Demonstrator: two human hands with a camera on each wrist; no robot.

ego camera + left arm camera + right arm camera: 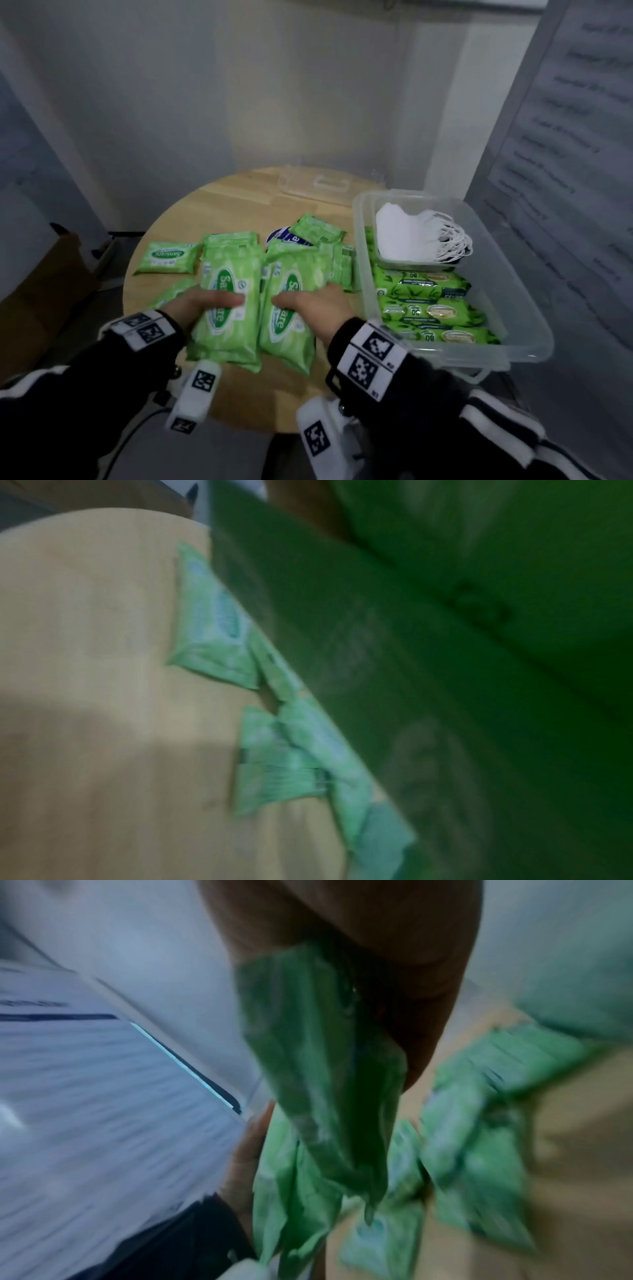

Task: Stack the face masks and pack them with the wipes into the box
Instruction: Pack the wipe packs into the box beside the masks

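Note:
Each of my hands grips a stack of light green wipe packs above the round wooden table [239, 192]. My left hand [202, 303] holds the left stack [229, 308], thumb on top. My right hand [315, 301] holds the right stack [291, 308] beside it. The clear plastic box [507, 342] stands at the right, holding a stack of white face masks [411, 236] in a small inner tray and several darker green wipe packs [428, 287]. Both wrist views are blurred: the held pack [445, 669] fills the left one, and the right shows green packs [325, 1083] under my palm.
More small green packs lie loose on the table: one at the left [168, 257], several behind my hands [318, 229], beside a blue-and-white pack [287, 236]. The clear box lid [318, 185] lies at the table's far edge. A wall panel rises at the right.

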